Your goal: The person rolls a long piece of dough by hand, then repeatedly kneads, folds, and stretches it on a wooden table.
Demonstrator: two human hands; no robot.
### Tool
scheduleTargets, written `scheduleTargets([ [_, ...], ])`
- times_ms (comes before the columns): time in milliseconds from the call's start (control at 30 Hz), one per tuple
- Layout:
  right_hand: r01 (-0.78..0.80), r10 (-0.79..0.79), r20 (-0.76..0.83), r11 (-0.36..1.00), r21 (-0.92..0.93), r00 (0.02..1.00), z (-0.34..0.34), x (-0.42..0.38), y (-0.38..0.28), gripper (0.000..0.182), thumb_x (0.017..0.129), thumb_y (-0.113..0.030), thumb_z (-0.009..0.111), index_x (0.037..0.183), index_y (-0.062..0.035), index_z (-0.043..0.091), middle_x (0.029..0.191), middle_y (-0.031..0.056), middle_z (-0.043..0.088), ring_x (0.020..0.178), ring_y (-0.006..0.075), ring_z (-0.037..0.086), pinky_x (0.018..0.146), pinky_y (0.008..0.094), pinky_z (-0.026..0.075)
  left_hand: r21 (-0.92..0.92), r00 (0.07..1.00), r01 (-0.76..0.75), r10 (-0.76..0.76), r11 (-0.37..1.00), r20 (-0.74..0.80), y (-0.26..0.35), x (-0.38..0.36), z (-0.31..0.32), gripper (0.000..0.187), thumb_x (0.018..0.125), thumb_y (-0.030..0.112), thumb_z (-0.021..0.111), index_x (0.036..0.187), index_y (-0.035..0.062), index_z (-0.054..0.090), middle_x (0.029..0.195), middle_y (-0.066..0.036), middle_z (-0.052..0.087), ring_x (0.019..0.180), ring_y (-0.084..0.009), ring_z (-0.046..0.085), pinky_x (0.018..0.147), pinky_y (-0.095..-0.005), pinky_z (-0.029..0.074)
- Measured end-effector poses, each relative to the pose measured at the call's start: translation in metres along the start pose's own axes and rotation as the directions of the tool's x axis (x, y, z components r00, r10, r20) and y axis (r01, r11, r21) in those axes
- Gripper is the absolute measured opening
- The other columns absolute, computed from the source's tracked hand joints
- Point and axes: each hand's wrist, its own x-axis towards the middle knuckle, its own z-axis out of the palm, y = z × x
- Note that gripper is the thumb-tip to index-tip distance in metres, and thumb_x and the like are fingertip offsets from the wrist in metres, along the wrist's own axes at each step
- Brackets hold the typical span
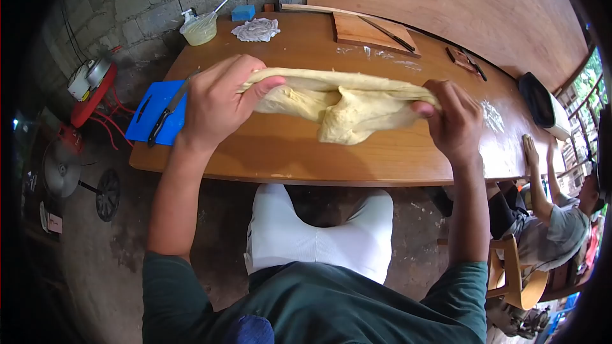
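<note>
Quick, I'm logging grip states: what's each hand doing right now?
Left hand: closed on one end of the stretched dough.
Right hand: closed on the other end.

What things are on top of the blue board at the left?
A knife with a black handle lies on the blue board. The left hand and wrist cover the board's right side, so anything there cannot be seen.

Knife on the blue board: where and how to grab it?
I'd take the black handle, from above on the table's near side. It lies nearest the person, while the blade runs away from them toward the left hand, so the far side looks the worse approach.
</note>
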Motion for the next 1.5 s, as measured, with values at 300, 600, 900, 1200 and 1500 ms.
scheduleTargets([
  [300, -0.296, 0.238, 0.528, 0.955, 0.027, 0.815, 0.096, -0.138, 0.021, 0.044, 0.096, -0.012, 0.068, 0.139, -0.01, 0.062, 0.139, 0.0146, 0.065, 0.132, 0.0331, 0.06, 0.119, 0.0497, 0.04, 0.044, 0.844, 0.135, -0.138, 0.99, 0.518, -0.019, -0.148, 0.042, 0.034, 0.094, 0.015, 0.073, 0.127, 0.0054, 0.072, 0.13, -0.013, 0.072, 0.127, -0.0312, 0.065, 0.113, -0.0485, 0.048],
  [600, -0.328, 0.175, 0.601, 0.932, 0.155, 0.78, 0.148, -0.101, -0.084, 0.065, 0.109, -0.039, 0.046, 0.16, 0.0, 0.039, 0.166, 0.0215, 0.04, 0.155, 0.0349, 0.037, 0.129, 0.0544, 0.024, -0.153, 0.695, 0.365, -0.159, 0.918, 0.701, 0.049, -0.123, 0.118, 0.061, 0.115, 0.039, 0.034, 0.165, 0.0034, 0.034, 0.173, -0.018, 0.029, 0.163, -0.0257, 0.023, 0.132, -0.0502, 0.014],
  [900, -0.387, 0.343, 0.604, 0.92, -0.062, 0.72, 0.234, -0.057, -0.028, 0.074, 0.111, -0.051, 0.029, 0.163, 0.0012, 0.033, 0.172, 0.0179, 0.032, 0.161, 0.0313, 0.025, 0.132, 0.0552, 0.009, 0.054, 0.647, 0.373, -0.301, 0.926, 0.7, -0.037, -0.087, 0.189, 0.073, 0.113, 0.057, 0.015, 0.171, 0.0117, 0.018, 0.178, -0.012, 0.015, 0.165, -0.0251, 0.01, 0.132, -0.0507, -0.003],
  [1200, -0.536, 0.478, 0.588, 0.839, -0.087, 0.653, 0.341, 0.023, 0.063, 0.08, 0.106, -0.061, 0.03, 0.155, -0.0003, 0.048, 0.165, 0.019, 0.044, 0.159, 0.0326, 0.031, 0.132, 0.0475, 0.018, 0.198, 0.641, 0.46, -0.478, 0.866, 0.6, -0.14, -0.028, 0.288, 0.067, 0.113, 0.056, 0.019, 0.164, 0.0193, 0.043, 0.175, -0.009, 0.027, 0.164, -0.0314, 0.016, 0.132, -0.053, 0.01],
  [1500, -0.449, 0.441, 0.298, 0.892, -0.046, 0.847, 0.407, 0.05, 0.117, 0.046, 0.1, -0.04, 0.047, 0.109, -0.0014, 0.071, 0.121, 0.0199, 0.072, 0.12, 0.0372, 0.065, 0.11, 0.0494, 0.045, 0.295, 0.73, 0.36, -0.464, 0.885, 0.502, -0.192, 0.015, 0.33, 0.055, 0.111, 0.046, 0.035, 0.15, 0.0148, 0.058, 0.165, -0.013, 0.045, 0.158, -0.0316, 0.033, 0.129, -0.0543, 0.022],
])
